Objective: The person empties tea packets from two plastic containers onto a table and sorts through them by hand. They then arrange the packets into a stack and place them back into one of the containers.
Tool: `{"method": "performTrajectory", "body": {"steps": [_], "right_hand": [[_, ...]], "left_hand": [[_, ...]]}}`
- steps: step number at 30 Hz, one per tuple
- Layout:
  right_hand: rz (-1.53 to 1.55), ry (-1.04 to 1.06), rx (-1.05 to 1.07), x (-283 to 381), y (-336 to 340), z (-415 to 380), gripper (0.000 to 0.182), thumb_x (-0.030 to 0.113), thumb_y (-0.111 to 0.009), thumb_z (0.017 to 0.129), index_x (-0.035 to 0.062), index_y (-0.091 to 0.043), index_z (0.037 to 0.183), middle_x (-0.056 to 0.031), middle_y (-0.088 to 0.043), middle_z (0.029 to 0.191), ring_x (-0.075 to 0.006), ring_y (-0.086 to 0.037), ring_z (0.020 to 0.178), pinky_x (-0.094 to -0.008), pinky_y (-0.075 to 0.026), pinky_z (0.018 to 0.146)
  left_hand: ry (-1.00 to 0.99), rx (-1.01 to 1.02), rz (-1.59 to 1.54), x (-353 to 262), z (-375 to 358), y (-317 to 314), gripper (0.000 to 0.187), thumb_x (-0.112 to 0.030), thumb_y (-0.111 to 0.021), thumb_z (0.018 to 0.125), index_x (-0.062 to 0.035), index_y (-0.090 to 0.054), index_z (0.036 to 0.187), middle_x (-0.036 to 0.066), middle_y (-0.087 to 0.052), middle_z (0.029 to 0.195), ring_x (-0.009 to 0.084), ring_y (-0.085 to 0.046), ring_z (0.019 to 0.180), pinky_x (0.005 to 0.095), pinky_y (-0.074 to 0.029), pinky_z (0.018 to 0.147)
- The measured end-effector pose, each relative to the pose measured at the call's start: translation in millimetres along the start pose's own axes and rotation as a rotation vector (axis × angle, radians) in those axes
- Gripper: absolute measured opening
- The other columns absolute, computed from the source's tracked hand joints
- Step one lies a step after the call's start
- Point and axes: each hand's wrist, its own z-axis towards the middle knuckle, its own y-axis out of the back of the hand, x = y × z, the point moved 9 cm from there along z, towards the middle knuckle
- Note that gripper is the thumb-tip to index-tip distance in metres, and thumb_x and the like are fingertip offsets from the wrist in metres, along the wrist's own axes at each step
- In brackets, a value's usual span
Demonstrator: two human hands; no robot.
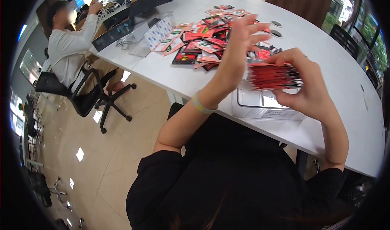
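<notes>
My right hand grips a thick stack of red sachets, thumb below and fingers over the top. The stack's layered edges face me, above a clear plastic box with a printed white front at the table's near edge. Just left of the stack, my left hand is raised with its fingers stretched apart and nothing in it. Behind that hand spreads a loose pile of red, black and pink sachets, partly hidden by it.
A clear organizer with blue-patterned sachets stands left of the pile, next to a dark cardboard box. Two round grommets sit in the white table. At left, a person in a white shirt sits on a black office chair.
</notes>
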Motion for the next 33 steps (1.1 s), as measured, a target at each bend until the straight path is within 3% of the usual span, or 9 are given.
{"method": "performTrajectory", "body": {"steps": [4, 6, 9, 10, 12, 15, 19, 24, 33], "right_hand": [[0.130, -0.170, 0.129, -31, -20, -3, 0.039, 0.002, -0.064, 0.056, 0.0029, -0.046, 0.090, -0.0117, -0.056, 0.082, -0.0286, -0.055, 0.076, -0.0319, -0.044, 0.069], [0.088, -0.205, 0.306, -34, -36, -6, 0.043, 0.003, -0.065, 0.056, 0.0028, -0.045, 0.094, -0.0138, -0.056, 0.082, -0.0303, -0.055, 0.077, -0.0334, -0.043, 0.070], [0.068, -0.305, 0.429, -40, -51, -3, 0.044, 0.004, -0.066, 0.057, 0.0028, -0.043, 0.095, -0.0155, -0.055, 0.085, -0.0323, -0.054, 0.081, -0.0353, -0.043, 0.070], [0.076, -0.305, 0.430, -42, -56, -3, 0.044, 0.004, -0.066, 0.057, 0.0028, -0.043, 0.095, -0.0155, -0.055, 0.085, -0.0323, -0.054, 0.081, -0.0353, -0.043, 0.070], [-0.014, -0.062, 0.400, -32, -64, -1, 0.046, 0.003, -0.066, 0.058, 0.0018, -0.044, 0.099, -0.0168, -0.054, 0.089, -0.0329, -0.053, 0.086, -0.0370, -0.043, 0.073], [-0.031, 0.007, 0.330, -30, -65, -1, 0.051, 0.003, -0.066, 0.058, 0.0012, -0.044, 0.104, -0.0167, -0.052, 0.096, -0.0331, -0.051, 0.089, -0.0378, -0.042, 0.076], [-0.054, -0.105, 0.340, -37, -62, -2, 0.059, 0.001, -0.065, 0.057, 0.0026, -0.044, 0.112, -0.0145, -0.048, 0.105, -0.0312, -0.050, 0.095, -0.0356, -0.043, 0.081], [-0.371, 0.077, 0.139, -14, -47, -1, 0.067, 0.002, -0.070, 0.053, 0.0023, -0.044, 0.114, -0.0143, -0.044, 0.111, -0.0321, -0.045, 0.102, -0.0373, -0.043, 0.079], [-0.306, 0.071, 0.312, -28, -68, -7, 0.070, 0.008, -0.065, 0.062, -0.0049, -0.033, 0.124, -0.0229, -0.032, 0.125, -0.0370, -0.033, 0.117, -0.0402, -0.035, 0.094]], "left_hand": [[-0.030, -0.077, 0.137, 5, -15, 17, 0.083, -0.068, -0.008, 0.081, 0.0001, -0.029, 0.124, 0.018, -0.045, 0.121, 0.0235, -0.041, 0.114, 0.0328, -0.026, 0.095], [-0.027, -0.091, 0.200, 8, -20, 21, 0.083, -0.068, -0.008, 0.081, 0.0002, -0.029, 0.124, 0.018, -0.045, 0.122, 0.0234, -0.038, 0.117, 0.0327, -0.024, 0.096], [0.055, -0.086, 0.158, 23, -33, 25, 0.084, -0.067, -0.008, 0.082, 0.0020, -0.028, 0.124, 0.018, -0.039, 0.127, 0.0242, -0.029, 0.123, 0.0344, -0.014, 0.103], [0.061, -0.088, 0.162, 26, -37, 23, 0.084, -0.067, -0.008, 0.082, 0.0020, -0.028, 0.124, 0.018, -0.039, 0.127, 0.0242, -0.029, 0.123, 0.0344, -0.014, 0.103], [0.089, -0.064, 0.077, 34, -43, 15, 0.082, -0.065, -0.009, 0.083, 0.0022, -0.028, 0.125, 0.018, -0.034, 0.130, 0.0246, -0.027, 0.124, 0.0345, -0.012, 0.104], [0.042, -0.067, 0.102, 37, -49, 16, 0.077, -0.062, -0.013, 0.085, 0.0024, -0.026, 0.126, 0.017, -0.031, 0.130, 0.0236, -0.026, 0.124, 0.0326, -0.014, 0.104], [0.037, -0.113, 0.073, 39, -51, 16, 0.074, -0.060, -0.017, 0.087, 0.0018, -0.025, 0.127, 0.016, -0.031, 0.130, 0.0211, -0.028, 0.123, 0.0311, -0.019, 0.103], [0.055, -0.134, 0.029, 40, -54, 14, 0.073, -0.060, -0.018, 0.087, 0.0013, -0.026, 0.126, 0.015, -0.032, 0.129, 0.0199, -0.031, 0.121, 0.0302, -0.021, 0.102], [0.023, -0.160, -0.006, 37, -58, 12, 0.072, -0.058, -0.020, 0.087, 0.0015, -0.026, 0.127, 0.015, -0.032, 0.127, 0.0209, -0.028, 0.122, 0.0314, -0.018, 0.103]]}}
